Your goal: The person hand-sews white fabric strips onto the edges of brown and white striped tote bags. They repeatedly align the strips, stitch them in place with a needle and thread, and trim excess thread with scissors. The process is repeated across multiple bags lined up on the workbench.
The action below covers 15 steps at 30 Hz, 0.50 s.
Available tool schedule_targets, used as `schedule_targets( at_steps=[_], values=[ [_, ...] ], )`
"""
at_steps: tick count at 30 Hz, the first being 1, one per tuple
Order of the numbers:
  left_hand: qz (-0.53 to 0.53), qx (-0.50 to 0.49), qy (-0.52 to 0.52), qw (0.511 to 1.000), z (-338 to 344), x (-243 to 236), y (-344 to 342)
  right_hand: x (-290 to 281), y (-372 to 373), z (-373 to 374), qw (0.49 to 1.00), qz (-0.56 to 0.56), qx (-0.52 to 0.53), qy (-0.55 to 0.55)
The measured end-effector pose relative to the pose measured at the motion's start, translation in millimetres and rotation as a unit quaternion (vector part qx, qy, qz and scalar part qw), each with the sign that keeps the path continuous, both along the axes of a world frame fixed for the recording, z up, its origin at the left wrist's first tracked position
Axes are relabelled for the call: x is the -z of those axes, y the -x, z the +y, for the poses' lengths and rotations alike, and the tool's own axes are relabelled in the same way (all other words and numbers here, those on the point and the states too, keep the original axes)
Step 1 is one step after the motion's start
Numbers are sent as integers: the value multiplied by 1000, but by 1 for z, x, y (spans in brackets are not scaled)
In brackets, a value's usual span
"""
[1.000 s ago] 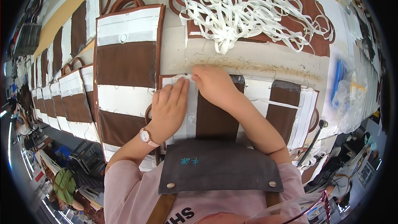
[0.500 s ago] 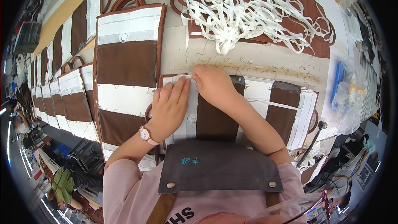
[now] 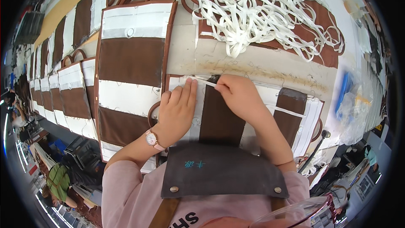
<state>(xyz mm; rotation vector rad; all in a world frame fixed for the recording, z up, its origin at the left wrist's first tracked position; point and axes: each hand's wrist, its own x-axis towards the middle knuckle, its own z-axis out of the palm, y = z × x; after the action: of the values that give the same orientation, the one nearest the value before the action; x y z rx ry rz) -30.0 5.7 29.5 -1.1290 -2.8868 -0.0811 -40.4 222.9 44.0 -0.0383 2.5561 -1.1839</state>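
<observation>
strip [image 3: 206, 82], thin, white, near frame centre, pinched in right hand [image 3: 239, 97]; left hand [image 3: 178, 107] flat, outstretched over brown-and-white panel [image 3: 221, 122]; heap of white strips [image 3: 244, 14] upper right.

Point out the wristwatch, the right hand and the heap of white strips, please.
Wristwatch [image 3: 151, 139], head view: its dial.
Right hand [image 3: 240, 98], head view: back of the hand.
Heap of white strips [image 3: 253, 13], head view: its middle.

Workshop, rows of bag panels [image 3: 75, 102]

Bright, soft light on the worktable [image 3: 182, 47], glaring lamps [image 3: 5, 126] far left, bent edges, black corners.
</observation>
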Motion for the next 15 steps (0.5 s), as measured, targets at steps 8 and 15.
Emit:
schedule_targets(
  at_steps=[8,15],
  values=[
    [-46,-11,-8,999,-1,-3,-4,12,-2,1,991,104,37,-72],
    [-43,-14,-14,999,3,-1,3,13,4,4,994,49,0,-101]
  ],
)
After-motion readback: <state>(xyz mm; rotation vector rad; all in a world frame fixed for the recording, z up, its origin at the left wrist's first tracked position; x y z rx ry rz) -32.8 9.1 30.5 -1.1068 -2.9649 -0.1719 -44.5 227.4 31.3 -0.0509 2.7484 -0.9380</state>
